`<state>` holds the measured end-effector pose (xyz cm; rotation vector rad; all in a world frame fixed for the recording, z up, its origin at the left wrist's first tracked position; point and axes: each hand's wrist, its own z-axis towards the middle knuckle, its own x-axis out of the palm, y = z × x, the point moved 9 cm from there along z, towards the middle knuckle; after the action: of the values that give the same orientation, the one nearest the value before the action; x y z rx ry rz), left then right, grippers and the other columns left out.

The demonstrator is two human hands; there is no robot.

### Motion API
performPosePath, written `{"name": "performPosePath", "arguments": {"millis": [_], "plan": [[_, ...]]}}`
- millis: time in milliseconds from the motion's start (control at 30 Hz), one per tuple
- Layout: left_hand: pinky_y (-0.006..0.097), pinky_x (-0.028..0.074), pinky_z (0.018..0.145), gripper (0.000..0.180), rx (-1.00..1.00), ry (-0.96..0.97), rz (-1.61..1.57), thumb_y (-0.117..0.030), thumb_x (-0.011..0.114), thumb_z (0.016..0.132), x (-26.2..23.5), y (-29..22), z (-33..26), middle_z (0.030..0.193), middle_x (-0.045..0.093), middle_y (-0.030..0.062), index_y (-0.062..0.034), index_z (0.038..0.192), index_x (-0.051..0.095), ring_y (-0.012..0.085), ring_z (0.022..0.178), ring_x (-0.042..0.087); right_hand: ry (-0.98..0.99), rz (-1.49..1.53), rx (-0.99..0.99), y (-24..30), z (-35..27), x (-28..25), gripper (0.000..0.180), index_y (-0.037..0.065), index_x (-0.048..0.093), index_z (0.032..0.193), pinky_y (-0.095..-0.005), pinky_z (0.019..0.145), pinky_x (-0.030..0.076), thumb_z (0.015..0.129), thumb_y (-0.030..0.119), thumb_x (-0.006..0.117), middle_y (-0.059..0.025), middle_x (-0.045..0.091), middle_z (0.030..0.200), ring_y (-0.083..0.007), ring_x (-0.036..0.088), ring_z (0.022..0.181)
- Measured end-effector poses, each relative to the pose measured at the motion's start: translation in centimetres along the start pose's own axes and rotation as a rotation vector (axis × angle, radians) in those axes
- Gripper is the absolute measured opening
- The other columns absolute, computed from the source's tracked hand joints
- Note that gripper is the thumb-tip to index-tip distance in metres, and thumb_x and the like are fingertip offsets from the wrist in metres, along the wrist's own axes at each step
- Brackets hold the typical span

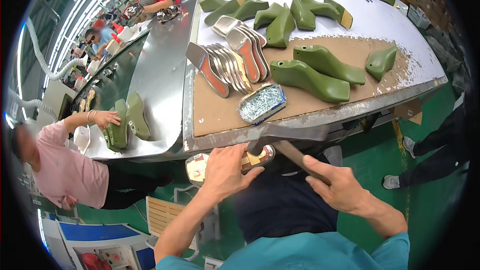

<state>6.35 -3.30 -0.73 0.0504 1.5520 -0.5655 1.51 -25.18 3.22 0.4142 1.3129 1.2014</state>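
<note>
My left hand point(225, 171) is wrapped over a shoe last with an insole point(198, 167), in front of the table's near edge. The last lies sole side up, and a tan and dark red patch shows on its right end. In my right hand point(341, 186) is a hammer point(299, 159), gripped by its wooden handle. Its dark head, smeared by motion, hangs just above the last's right end. Whether it touches the last I cannot tell. On the table just beyond, a small box of nails point(262, 103) sits near the edge.
Stacked metal-backed insoles point(245, 50) and several green shoe lasts point(312, 79) lie on the table point(220, 129). A metal counter point(159, 77) adjoins it at left. A person in pink point(82, 170) touches green lasts point(116, 129) there. Another person's legs point(435, 145) stand at right.
</note>
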Motion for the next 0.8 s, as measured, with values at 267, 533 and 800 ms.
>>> {"name": "performPosePath", "arguments": {"millis": [267,533,800], "plan": [[0.041,0.047,0.089,0.065,0.021,-0.033,-0.033,-0.041,0.084,0.078,0.3,-0.3,0.1,0.099,0.072,0.0111,-0.0049,0.127,0.061,0.0287,0.097,0.069,0.090,-0.258,-0.109,-1.5,-1.7,1.8,0.055,0.017,0.059,0.140,-0.0370,0.047,0.052,0.088,0.008,0.074,-0.0058,0.057,0.066,-0.0256,0.059,0.052],[0.048,0.052,0.091,0.068,-0.080,0.098,-0.129,-0.051,0.074,0.087,-2.4,3.3,3.9,0.114,0.071,0.0205,-0.0076,0.137,0.058,0.0407,0.105,0.067,-0.307,0.071,0.233,-7.5,-5.6,-2.8,0.061,0.003,0.040,0.152,-0.0280,0.079,0.050,0.096,-0.002,0.061,-0.0134,0.060,0.128,-0.0155,0.062,0.096],[0.061,0.045,0.100,0.077,-0.703,-0.271,0.722,-0.045,0.078,0.081,-11.9,35.2,1.2,0.147,0.050,0.0176,-0.0027,0.140,0.051,0.0408,0.137,0.044,-0.435,0.286,0.639,-12.6,-13.3,-3.3,0.061,0.013,0.033,0.158,-0.0197,0.042,0.029,0.101,0.000,0.049,0.0058,0.045,0.065,-0.0011,0.036,0.047]]}}
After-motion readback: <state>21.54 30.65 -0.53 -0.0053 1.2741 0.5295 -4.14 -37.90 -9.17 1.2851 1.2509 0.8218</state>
